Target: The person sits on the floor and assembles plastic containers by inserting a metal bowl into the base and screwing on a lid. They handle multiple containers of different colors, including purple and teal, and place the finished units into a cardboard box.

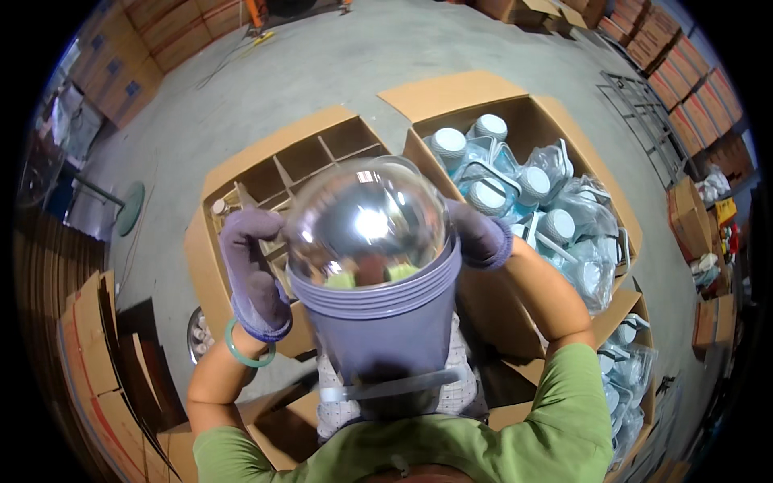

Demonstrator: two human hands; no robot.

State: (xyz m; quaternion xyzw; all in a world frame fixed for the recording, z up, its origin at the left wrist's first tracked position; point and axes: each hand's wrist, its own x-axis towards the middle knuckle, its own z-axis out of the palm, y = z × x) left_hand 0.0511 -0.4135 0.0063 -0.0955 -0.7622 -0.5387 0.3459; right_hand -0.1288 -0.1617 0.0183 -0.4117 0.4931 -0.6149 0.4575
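A purple-grey bucket (382, 334) with a ribbed rim stands upright in front of my body, between my legs. In its mouth sits a shiny rounded metal piece (370, 217), bowl-like and slightly blurred, rising above the rim. My left hand (254, 262), in a purple-grey knit glove, curls its fingers against the left side of the metal piece. On the opposite side my right hand (481, 233), gloved the same way, presses at the metal piece near the bucket's rim; its fingertips are hidden behind the metal. A pale handle (394, 385) hangs across the bucket's near side.
Ahead left, an open carton (217, 173) has cardboard dividers. Beside it another open carton (475, 84) holds several white-capped, pale-blue items (487, 196) in plastic bags. A metal bowl (194, 338) with small pieces lies at left. Stacked boxes (125, 60) line the walls.
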